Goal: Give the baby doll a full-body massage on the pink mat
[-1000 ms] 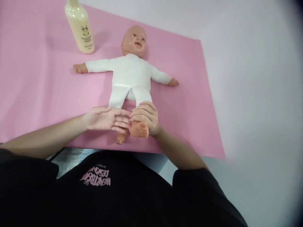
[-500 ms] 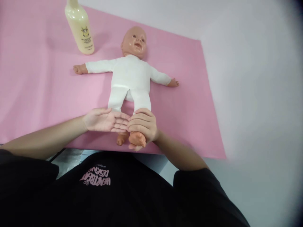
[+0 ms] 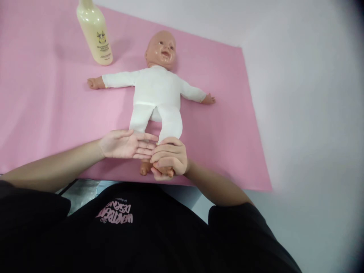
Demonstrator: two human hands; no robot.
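Observation:
A baby doll in a white suit lies on its back, arms spread, its feet toward me. My right hand is wrapped around the doll's foot on the right side, so only part of that foot shows between the fingers. Palm up, with its fingers stretched out, my left hand lies across the doll's other lower leg. Its fingertips reach the fingers of my right hand. Below my left hand the doll's other foot pokes out.
The doll rests on a pink sheet that covers the table. A pale yellow pump-style bottle with a cow printed on it stands at the upper left, its top cut off. A pale wall or surface lies beyond the right edge.
My right hand has slid slightly down from the doll's ankle onto its foot, which the fingers now mostly cover. My left hand has stayed nearly still.

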